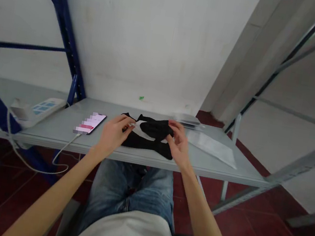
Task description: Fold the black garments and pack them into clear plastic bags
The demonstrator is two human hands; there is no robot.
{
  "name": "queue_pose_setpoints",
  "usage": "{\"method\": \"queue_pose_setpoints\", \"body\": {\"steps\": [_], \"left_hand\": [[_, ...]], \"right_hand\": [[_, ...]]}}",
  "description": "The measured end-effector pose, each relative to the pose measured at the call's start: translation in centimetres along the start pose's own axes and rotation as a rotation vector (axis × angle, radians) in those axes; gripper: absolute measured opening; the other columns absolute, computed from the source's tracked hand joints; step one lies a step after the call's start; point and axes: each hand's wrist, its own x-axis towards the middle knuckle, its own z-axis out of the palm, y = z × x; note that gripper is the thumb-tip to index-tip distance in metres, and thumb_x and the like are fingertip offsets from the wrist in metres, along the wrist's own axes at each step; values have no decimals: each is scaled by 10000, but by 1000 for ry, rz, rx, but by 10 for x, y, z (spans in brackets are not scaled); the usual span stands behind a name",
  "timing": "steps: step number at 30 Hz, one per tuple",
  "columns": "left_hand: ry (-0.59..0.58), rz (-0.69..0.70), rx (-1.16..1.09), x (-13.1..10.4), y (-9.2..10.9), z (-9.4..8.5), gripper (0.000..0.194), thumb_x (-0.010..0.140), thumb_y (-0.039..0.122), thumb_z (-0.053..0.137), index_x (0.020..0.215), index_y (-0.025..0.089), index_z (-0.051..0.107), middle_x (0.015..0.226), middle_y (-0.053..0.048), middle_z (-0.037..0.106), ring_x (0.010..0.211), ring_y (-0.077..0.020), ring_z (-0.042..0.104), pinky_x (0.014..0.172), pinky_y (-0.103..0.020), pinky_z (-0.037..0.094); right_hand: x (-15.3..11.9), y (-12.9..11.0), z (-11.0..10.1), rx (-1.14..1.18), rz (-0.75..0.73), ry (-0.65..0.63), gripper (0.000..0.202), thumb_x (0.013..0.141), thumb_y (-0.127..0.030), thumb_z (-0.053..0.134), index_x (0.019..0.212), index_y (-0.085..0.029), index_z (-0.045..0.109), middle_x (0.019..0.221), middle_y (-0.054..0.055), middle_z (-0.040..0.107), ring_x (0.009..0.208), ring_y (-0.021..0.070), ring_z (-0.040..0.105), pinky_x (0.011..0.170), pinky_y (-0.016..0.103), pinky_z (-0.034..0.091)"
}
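Note:
Black cloth (144,144), soft and sock-like, lies near the front edge of the table (138,158); its exact kind is not clear. A white piece, thin like a liner or sheet (140,132), shows between its black parts. On the left side my left hand (115,130) pinches the end of this white piece between thumb and fingers. Opposite it, my right hand (179,141) has its fingers closed on a bunched part of the black cloth. Both hands are just above the tabletop, and their fingertips partly cover what they hold.
Left of the cloth lies a lit phone (91,124) with a white cable (63,150) hanging over the edge. A white power strip (45,111) is farther left. To the right are a translucent white bag (213,145) and a flat stack (189,120). Blue metal posts (65,34) rise at left.

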Motion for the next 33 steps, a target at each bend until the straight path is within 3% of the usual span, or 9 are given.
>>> {"method": "queue_pose_setpoints", "body": {"steps": [5,10,14,19,23,27,33], "left_hand": [[4,-150,62,0,-13,-2,161,950,276,605,981,222,754,953,-35,725,773,-183,687,717,-288,524],[119,-277,99,6,-21,-11,165,893,308,629,922,218,764,886,-28,723,732,-185,672,752,-304,520],[136,-303,121,9,-25,-17,163,866,314,633,882,225,768,828,-20,716,744,-195,674,785,-316,506],[44,-324,207,2,-24,-11,170,862,261,602,893,228,766,849,-31,699,760,-203,661,727,-311,470],[-8,-334,234,-3,-26,-3,185,852,235,591,914,229,764,881,-39,710,770,-206,661,693,-307,449],[93,-412,230,0,-37,-5,170,848,287,605,877,221,759,837,-41,720,748,-217,669,718,-322,473],[162,-481,154,2,-53,-13,212,845,408,670,823,215,757,811,-47,756,728,-230,707,715,-340,501]], "right_hand": [[2,2,2,299,218,162,340,842,-520,778,1089,-291,735,1211,53,721,1261,257,611,1031,421,549],[5,9,-7,556,365,346,210,726,-328,831,826,-271,655,822,-25,696,819,167,653,710,287,572],[6,14,-14,657,457,421,198,785,-283,766,756,-266,571,695,-68,610,633,116,570,568,223,514],[15,9,-10,837,521,452,127,886,-244,700,800,-279,613,776,-70,678,712,109,644,644,220,567],[38,6,-5,793,430,397,51,885,-300,720,902,-294,672,902,-55,733,829,122,689,735,248,602],[55,17,-6,573,370,335,241,797,-295,764,1031,-303,707,1045,-33,756,934,145,699,793,274,608],[42,57,-5,175,368,160,411,739,-304,710,1145,-245,729,1206,36,735,966,181,694,820,310,585]]}}
